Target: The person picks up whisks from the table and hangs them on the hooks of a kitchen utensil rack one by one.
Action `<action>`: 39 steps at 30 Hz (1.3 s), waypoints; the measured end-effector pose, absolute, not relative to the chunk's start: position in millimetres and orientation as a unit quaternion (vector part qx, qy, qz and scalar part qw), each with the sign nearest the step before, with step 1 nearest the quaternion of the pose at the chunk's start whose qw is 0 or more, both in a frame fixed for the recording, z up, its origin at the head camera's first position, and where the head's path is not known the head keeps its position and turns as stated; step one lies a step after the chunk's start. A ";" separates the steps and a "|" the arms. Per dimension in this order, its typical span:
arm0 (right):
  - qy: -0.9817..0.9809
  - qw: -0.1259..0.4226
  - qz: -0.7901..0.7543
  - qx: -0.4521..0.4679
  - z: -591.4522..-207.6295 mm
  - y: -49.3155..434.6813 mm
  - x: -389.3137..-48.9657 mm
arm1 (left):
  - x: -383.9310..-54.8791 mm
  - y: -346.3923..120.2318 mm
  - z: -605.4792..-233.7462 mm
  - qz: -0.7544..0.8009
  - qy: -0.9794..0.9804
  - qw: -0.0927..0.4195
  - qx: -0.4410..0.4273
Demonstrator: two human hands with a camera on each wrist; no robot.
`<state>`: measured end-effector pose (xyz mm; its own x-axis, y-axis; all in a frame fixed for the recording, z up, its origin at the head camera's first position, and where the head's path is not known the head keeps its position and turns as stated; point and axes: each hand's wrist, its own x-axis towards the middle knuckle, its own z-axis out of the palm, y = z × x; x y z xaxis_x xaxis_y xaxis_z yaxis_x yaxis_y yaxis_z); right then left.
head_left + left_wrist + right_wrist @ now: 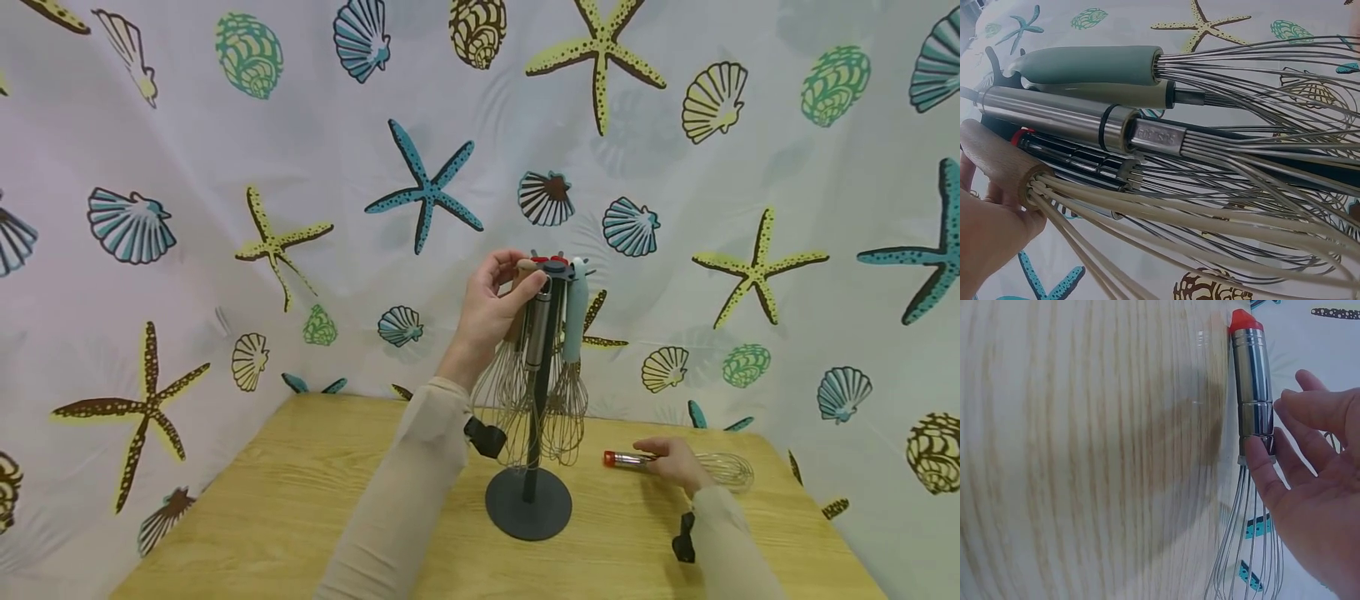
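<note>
A black stand (pixel 528 504) holds several whisks hanging from its top. My left hand (pixel 489 308) is up at that top, its thumb and fingers around the wooden handle (pixel 1007 159) of a whisk with pale wires. Beside this handle hang a steel-handled whisk (pixel 1060 112), a black-handled one (pixel 1075 156) with a red end, and a teal-handled one (pixel 1091 64). On the table at right lies a steel whisk (pixel 1254 381) with a red tip. Over it is my right hand (pixel 678 467), fingers loosely spread, one fingertip overlapping the handle's lower end.
The light wooden table (pixel 300 483) runs under the stand's round base. A white curtain (pixel 315 150) printed with shells and starfish hangs behind and along both sides. A cream-handled whisk (pixel 1104 95) also hangs on the stand, beneath the teal one in the left wrist view.
</note>
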<state>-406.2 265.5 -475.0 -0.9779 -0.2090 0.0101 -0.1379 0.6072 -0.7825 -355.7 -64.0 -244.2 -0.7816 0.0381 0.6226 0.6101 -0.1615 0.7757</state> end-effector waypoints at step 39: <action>0.937 -0.024 -0.301 -0.177 -482.5 268.1 -401.2 | -353.9 -63.7 -245.2 -0.707 -0.623 0.206 -0.264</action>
